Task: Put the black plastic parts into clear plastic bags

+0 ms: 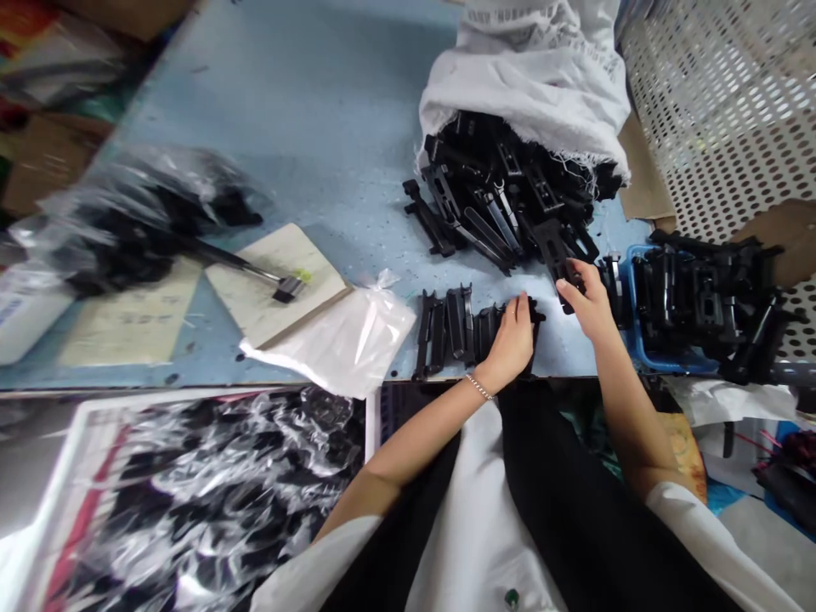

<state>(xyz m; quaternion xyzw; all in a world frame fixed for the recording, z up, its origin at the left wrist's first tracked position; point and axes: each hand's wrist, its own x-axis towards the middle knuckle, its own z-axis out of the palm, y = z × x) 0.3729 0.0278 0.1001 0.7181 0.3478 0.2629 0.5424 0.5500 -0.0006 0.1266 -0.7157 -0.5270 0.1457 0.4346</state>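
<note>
My right hand pinches a long black plastic part with a slot along it, thumb on its near end. The part's far end meets the heap of similar black parts that spills from a white woven sack. At the table's front edge, black parts stand side by side in a row. My left hand, with a bracelet at the wrist, is closed over the right end of this row, its fingers pressed together on a black part. The fingers hide most of what they grip.
Right of my hands, a blue basket is piled with black parts, beside a perforated white crate. To the left lie clear plastic bags, a notebook and bagged black parts. Below the table, a crate holds bagged parts.
</note>
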